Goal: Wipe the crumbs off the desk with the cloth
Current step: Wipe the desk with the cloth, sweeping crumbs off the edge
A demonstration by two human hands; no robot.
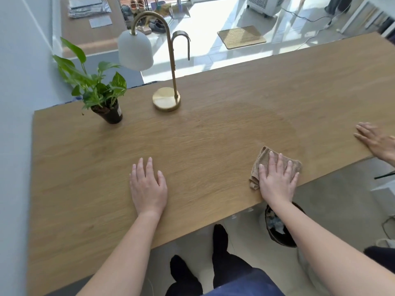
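A folded tan cloth [264, 160] lies on the wooden desk [192, 150] close to its near edge, right of centre. My right hand [276, 178] presses flat on top of the cloth, fingers spread, covering most of it. My left hand [148, 186] rests flat on the bare desk near the middle, palm down, holding nothing. A faint damp-looking arc marks the wood beyond the cloth. I cannot make out any crumbs on the surface.
A potted green plant [100, 97] and a brass lamp [166, 101] with a white shade stand at the far left. Another person's hand [374, 142] lies on the desk's right end. A dark waste bin [280, 227] sits on the floor below the cloth.
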